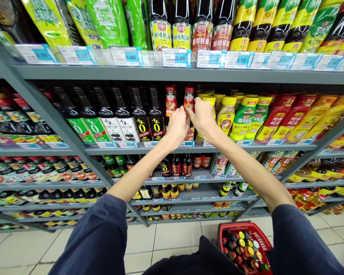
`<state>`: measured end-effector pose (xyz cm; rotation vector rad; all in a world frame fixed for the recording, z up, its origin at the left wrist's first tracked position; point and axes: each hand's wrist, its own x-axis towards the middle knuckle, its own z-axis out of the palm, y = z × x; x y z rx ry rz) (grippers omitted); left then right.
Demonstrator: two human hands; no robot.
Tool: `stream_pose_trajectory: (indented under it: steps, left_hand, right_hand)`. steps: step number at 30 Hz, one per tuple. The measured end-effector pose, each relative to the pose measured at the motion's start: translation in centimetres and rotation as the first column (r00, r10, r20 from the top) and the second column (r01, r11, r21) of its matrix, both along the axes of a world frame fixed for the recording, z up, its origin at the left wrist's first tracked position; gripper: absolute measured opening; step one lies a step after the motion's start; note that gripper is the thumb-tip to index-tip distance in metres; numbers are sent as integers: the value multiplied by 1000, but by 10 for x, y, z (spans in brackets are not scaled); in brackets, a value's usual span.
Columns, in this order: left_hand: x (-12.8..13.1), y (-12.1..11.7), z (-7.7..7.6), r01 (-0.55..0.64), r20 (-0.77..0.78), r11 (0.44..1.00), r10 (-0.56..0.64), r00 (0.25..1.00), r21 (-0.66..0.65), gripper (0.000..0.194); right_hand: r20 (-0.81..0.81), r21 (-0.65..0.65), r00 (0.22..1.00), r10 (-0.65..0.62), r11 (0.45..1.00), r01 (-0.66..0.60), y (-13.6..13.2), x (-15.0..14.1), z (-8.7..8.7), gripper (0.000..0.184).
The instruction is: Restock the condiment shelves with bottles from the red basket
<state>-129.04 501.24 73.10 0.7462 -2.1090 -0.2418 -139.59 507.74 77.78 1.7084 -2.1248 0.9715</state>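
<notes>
A red-capped oyster sauce bottle [189, 98] stands upright at the front of the middle shelf, its lower label partly hidden behind my hands. My left hand [177, 124] is closed against the bottle's left side, fingers curled. From the right, my right hand [203, 117] closes on the same bottle, its thumb across the front. A matching red-capped bottle [170, 100] is just left of it, partly covered by my left hand. Yellow-capped sauce bottles [227, 112] stand close to the right of my right hand.
Dark soy sauce bottles [137, 116] line the shelf on the left; red sauce pouches [281, 114] fill its right part. Over my hands runs the upper shelf's edge [177, 74] with price tags. A red shopping basket [221, 229] full of bottles sits on the tiled floor [166, 235].
</notes>
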Motion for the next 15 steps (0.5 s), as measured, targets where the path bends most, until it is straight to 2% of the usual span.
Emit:
stream_pose_trajectory:
  steps: [2,4,6,8,12,15]
  left_hand:
    - [-1,3,0,33,-25,998,-31,999,54,46]
    - [-3,3,0,93,-73,992,-87,994,89,51]
    - [-5,1,-3,159,-131,984,-147,980,87,47]
    - [-9,-3,-6,198,-175,977,-183,967,73,41]
    - [-17,-9,-7,197,-200,975,-174,964,100,40]
    - [-15,1,0,162,-169,979,-140,976,121,42]
  right_hand:
    - [27,-38,998,48,998,-47,-3,-1,-4,39]
    - [59,-133,982,178,977,-169,-10,-8,-11,44]
    - [72,-245,945,320,924,-294,-20,-17,-20,49]
    - [85,-307,912,401,881,-359,-28,-25,-27,53]
    - [124,-303,907,402,886,-351,-35,-26,-27,53]
    - [114,-248,949,294,933,-259,-24,-13,-18,44]
